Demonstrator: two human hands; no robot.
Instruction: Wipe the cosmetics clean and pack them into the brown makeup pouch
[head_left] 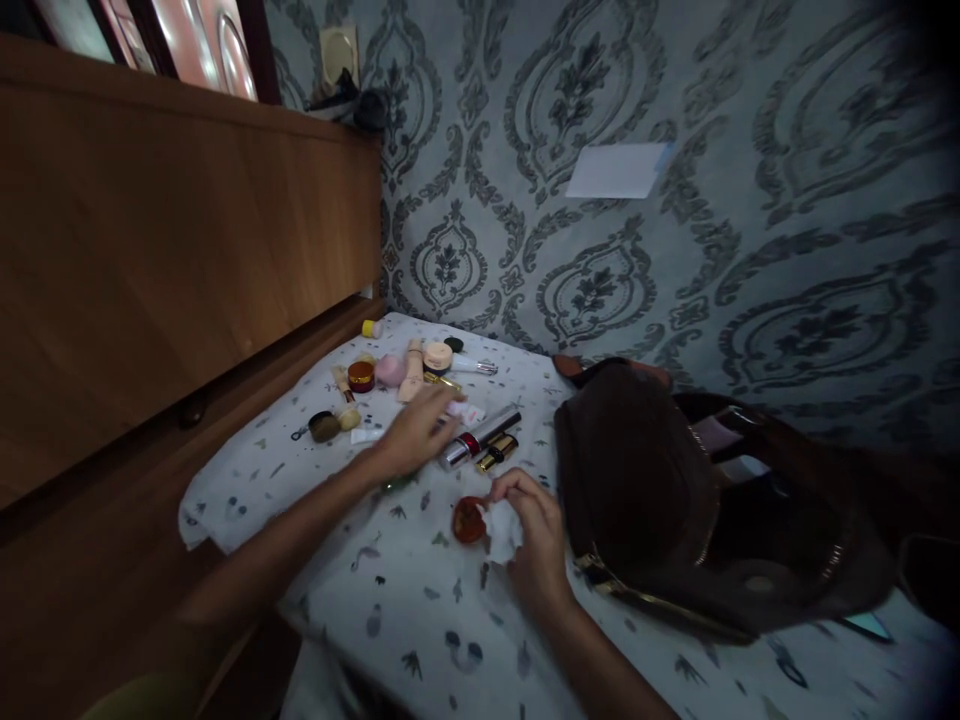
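Observation:
My left hand (418, 432) reaches over a group of cosmetics, its thumb and fingers apart around the near end of a white-and-pink tube (469, 412). Whether it touches the tube I cannot tell. Crumpled white tissue (502, 532) is pinched in my right hand (538, 525). Right by those fingertips is a small round reddish-brown container (469, 521); whether the hand also grips it is unclear. Between the hands lie a silver-and-red tube (460, 450) and a gold-and-black lipstick (497, 453).
Farther back sit an amber jar (361, 376), a pink sponge (390, 371), a cream-lidded jar (438, 357) and a makeup brush (325, 427). A dark brown bag (630, 470) stands open on the right. A wooden cabinet (187, 230) borders the left, patterned wallpaper the back.

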